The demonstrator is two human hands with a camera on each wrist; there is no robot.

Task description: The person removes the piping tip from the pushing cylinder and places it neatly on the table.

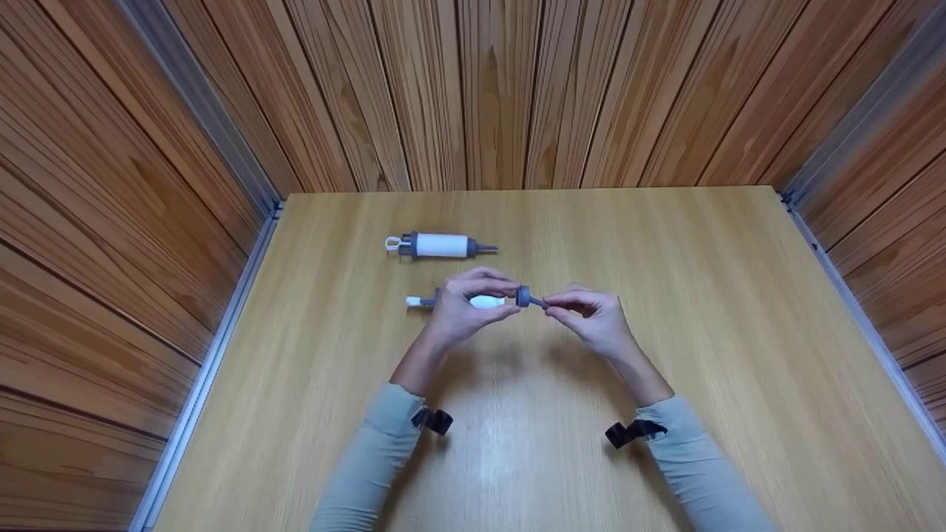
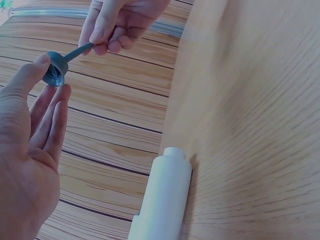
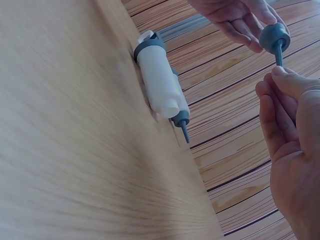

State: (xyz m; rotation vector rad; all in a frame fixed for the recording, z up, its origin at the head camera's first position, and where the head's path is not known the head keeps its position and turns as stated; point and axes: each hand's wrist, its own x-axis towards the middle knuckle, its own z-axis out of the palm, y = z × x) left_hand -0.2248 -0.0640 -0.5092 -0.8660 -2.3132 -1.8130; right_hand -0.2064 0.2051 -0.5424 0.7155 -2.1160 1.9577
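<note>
A dark grey nozzle cap with a thin spout is held above the table between both hands. My left hand pinches the cap's wide rim between thumb and fingers. The thin spout is pinched by my right hand at its tip. In the left wrist view the hollow, open side of the cap shows. Below the left hand, partly hidden by it in the head view, lies a white bottle. Its bare neck points right, and a grey collar with a white end piece is at its left.
Farther back on the wooden table lies a second white bottle, with a grey nozzle at its right end and a white loop handle at its left. Wood-plank walls with metal edge strips stand around the back and sides.
</note>
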